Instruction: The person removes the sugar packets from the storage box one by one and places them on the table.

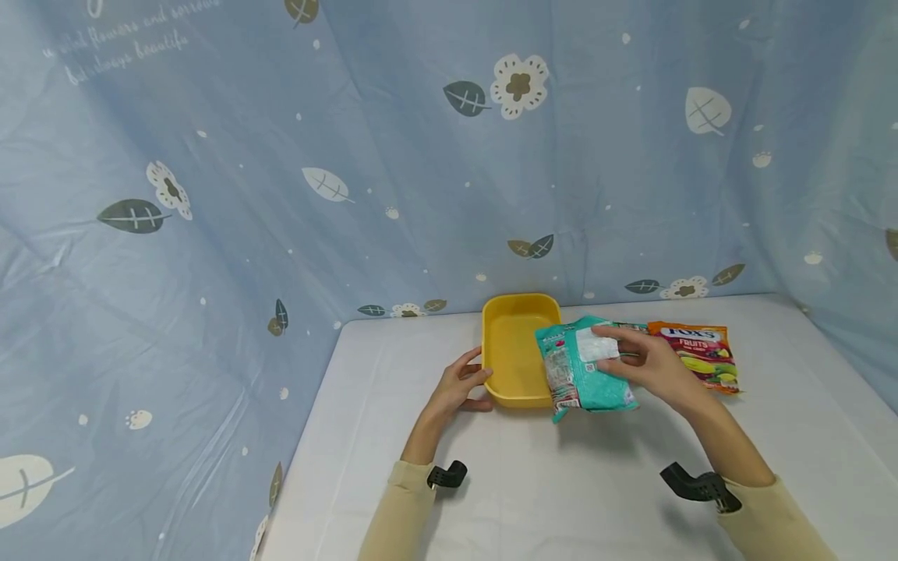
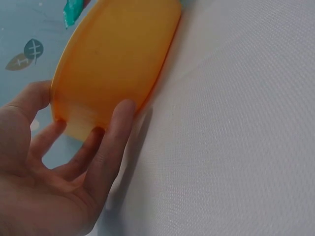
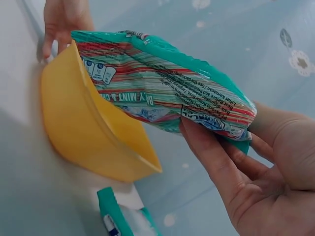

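Note:
In the head view my right hand [image 1: 648, 362] pinches a teal candy bag [image 1: 585, 374] by its right side, thumb on one face and fingers on the other. The bag hangs tilted, its left part overlapping the right rim of a yellow plastic tray [image 1: 515, 351]. Striped printing with "MINT" covers the bag face [image 3: 147, 88] seen in the right wrist view. My left hand [image 1: 459, 387] touches the tray's left outer wall. In the left wrist view its fingers [image 2: 115, 132] are spread, tips against that wall. No contents show in the visible part of the tray.
A red and orange Fox's Fruits candy bag [image 1: 701, 358] lies on the white tabletop [image 1: 505, 475] to the right. Another teal packet [image 1: 634, 327] lies beside it, partly hidden behind my right hand. A blue patterned curtain [image 1: 421, 156] hangs behind and left.

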